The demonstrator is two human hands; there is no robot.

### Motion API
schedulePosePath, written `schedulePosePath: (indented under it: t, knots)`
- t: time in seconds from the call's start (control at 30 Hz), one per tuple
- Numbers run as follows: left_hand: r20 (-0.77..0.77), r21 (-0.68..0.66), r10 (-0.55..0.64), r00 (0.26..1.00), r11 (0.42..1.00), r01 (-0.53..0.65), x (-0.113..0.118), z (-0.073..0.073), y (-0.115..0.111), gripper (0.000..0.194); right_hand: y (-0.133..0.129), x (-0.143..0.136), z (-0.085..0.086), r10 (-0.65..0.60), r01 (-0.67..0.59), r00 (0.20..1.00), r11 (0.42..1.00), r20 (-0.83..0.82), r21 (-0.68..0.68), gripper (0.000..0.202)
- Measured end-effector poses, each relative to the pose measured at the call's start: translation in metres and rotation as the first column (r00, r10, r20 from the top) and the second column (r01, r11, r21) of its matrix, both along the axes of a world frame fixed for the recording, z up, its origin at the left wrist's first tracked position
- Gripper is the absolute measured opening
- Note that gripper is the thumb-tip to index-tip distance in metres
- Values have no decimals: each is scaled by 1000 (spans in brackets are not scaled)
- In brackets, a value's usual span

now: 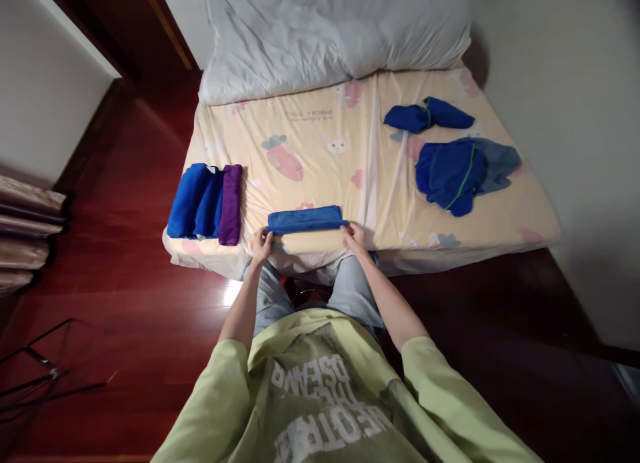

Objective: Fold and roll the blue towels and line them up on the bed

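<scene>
A blue towel (pixel 305 219) lies folded into a long narrow strip at the near edge of the bed (pixel 330 150). My left hand (pixel 261 244) pinches its left end. My right hand (pixel 355 237) grips its right end. Both hands rest on the mattress edge, just in front of my knees.
Rolled blue and purple towels (pixel 205 203) lie side by side at the bed's left edge. Crumpled blue cloths (pixel 429 114) (pixel 463 172) sit on the right half. A white pillow (pixel 335 33) lies across the head. A wall runs along the right, with dark red wooden floor (pixel 125 283) on the left.
</scene>
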State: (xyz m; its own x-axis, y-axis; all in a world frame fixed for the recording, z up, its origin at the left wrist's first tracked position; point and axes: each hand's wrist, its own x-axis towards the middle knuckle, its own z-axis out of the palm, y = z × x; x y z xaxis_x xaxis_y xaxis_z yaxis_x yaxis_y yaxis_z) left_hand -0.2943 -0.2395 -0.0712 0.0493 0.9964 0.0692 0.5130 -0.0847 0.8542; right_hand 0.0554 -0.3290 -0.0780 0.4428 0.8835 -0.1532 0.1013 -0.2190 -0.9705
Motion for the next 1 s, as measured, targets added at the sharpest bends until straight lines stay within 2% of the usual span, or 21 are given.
schedulePosePath:
  t: [0.07,0.27,0.43,0.6,0.67,0.73,0.8,0.87,0.93,1.0]
  knots:
    - [-4,-3,33,999,999,-33,1,-1,1,26,1,-2,-2,-32,31,999,999,-17,-30,57]
    - [-36,-20,99,994,995,-100,6,-4,2,31,9,-4,-6,-56,49,975,998,216,34,61]
    - [-51,-7,136,989,991,-137,13,-4,4,32,17,-4,-5,-106,93,952,994,288,59,60]
    - [-31,-34,192,981,981,-193,23,-2,5,28,24,-9,-2,-140,149,923,989,359,3,53]
    - [-90,-10,216,972,976,-218,27,1,5,26,25,-14,3,-129,168,895,984,428,-54,49]
    - [-225,79,231,947,973,-218,27,6,2,24,23,-19,10,-109,178,845,981,524,-83,44]
    - [-388,172,145,910,982,-83,23,12,-2,21,17,-20,19,-71,132,746,990,663,-43,40]
    - [-515,200,-59,855,962,188,15,18,-5,22,10,-16,28,36,-56,595,998,803,-3,35]
    - [-584,180,-256,770,885,430,7,22,-7,25,2,-8,34,182,-309,412,950,893,-51,34]
    - [-622,154,-342,705,828,539,0,25,-7,32,-3,2,38,278,-462,248,876,928,-139,36]
